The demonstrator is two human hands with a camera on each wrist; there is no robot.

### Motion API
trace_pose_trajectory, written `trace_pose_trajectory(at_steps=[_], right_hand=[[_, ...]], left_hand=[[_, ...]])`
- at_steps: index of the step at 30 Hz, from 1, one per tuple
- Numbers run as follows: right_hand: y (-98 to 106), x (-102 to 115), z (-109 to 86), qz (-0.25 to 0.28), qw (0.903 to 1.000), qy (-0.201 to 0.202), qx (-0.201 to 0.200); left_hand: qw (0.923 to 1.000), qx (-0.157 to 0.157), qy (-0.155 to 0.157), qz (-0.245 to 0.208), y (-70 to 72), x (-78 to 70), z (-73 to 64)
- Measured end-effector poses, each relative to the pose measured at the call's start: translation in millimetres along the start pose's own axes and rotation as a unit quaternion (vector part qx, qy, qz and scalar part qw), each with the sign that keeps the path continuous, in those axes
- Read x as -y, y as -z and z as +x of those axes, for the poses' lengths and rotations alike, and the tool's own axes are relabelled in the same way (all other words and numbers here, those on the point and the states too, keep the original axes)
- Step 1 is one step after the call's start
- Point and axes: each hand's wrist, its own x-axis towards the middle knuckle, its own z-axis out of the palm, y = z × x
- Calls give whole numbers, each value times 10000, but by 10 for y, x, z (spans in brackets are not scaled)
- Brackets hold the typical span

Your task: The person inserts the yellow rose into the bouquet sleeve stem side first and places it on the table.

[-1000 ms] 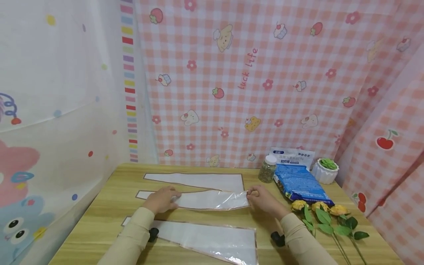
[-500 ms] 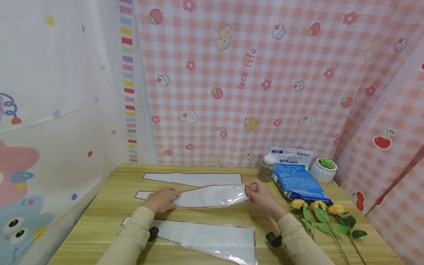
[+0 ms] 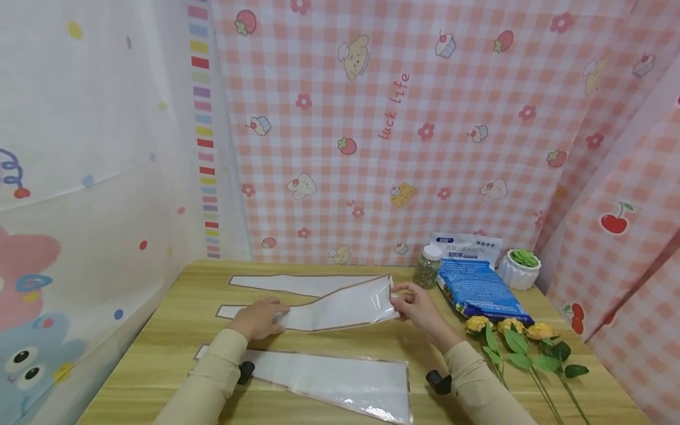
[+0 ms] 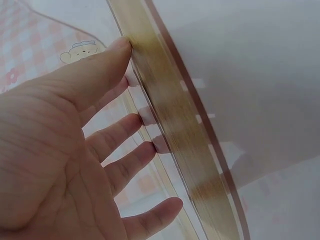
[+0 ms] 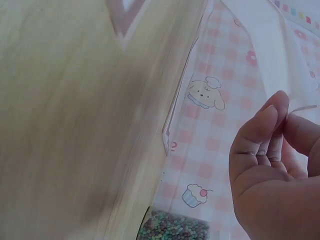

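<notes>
A tapered white flower sleeve [image 3: 340, 310], with shiny clear film and brown edging, lies across the middle of the table. My left hand [image 3: 260, 319] rests on its narrower part. In the left wrist view those fingers [image 4: 120, 175] are spread and nearly straight, their tips touching the film. My right hand [image 3: 422, 310] pinches the wide right end, which is raised off the table. The right wrist view has thumb and fingertips together on the edge of the sleeve [image 5: 275, 60]. A second sleeve [image 3: 276, 283] lies flat behind, partly covered, and a third sleeve [image 3: 334, 378] in front.
At the back right stand a lidded jar of small granules [image 3: 427, 268], a blue packet [image 3: 480, 289] leaning on a white pouch [image 3: 473, 247], and a succulent in a white pot [image 3: 519, 271]. Yellow roses [image 3: 510, 326] with long stems lie at the right. Patterned cloth [image 3: 372, 177] hangs behind.
The right hand has lifted the wide end of the middle sleeve, and its far corner now rises over the sleeve behind. My left hand has stayed in place.
</notes>
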Motion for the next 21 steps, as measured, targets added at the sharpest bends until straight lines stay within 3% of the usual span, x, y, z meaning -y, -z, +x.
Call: trace_pose_trajectory(at_steps=[5, 11, 14, 17, 21], right_hand=[[1, 23, -22, -44, 9992, 165, 353], [3, 38, -48, 1062, 9883, 204, 1072], [22, 26, -50, 1270, 9829, 223, 1317], [42, 19, -49, 1143, 9822, 266, 1470], [35, 19, -30, 673, 9901, 162, 1219]], left_hand=[[10000, 30, -31, 30, -7, 16, 10], [10000, -15, -36, -36, -39, 64, 43], [10000, -15, -38, -75, -56, 85, 45], [10000, -6, -66, -61, -61, 93, 40], [10000, 28, -76, -24, -49, 89, 31]])
